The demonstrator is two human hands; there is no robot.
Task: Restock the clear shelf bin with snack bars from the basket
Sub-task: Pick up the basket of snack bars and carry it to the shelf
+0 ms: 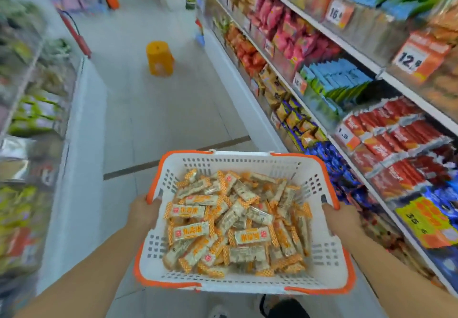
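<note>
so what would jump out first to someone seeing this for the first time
The white basket with orange rim, low in the middle, heaped with orange-and-white snack bars; the left hand and right hand grip its two sides. Next, the packed shelves of bright snack packs running along the right, and a yellow stool standing on the aisle floor ahead.

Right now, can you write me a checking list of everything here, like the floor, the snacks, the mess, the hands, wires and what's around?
Surface: pale tiled floor; no table.
Job's things: white basket with orange rim, carried in the air, heaped with snack bars in orange-and-white wrappers. Which clear shelf bin needs filling: cannot tell.
Clutter: yellow stool standing in the aisle ahead.
Grippers: left hand grips the basket's left rim; right hand grips its right rim.
Cables: nothing seen.
Surroundings: stocked snack shelves with price tags on the right; blurred shelves left.
</note>
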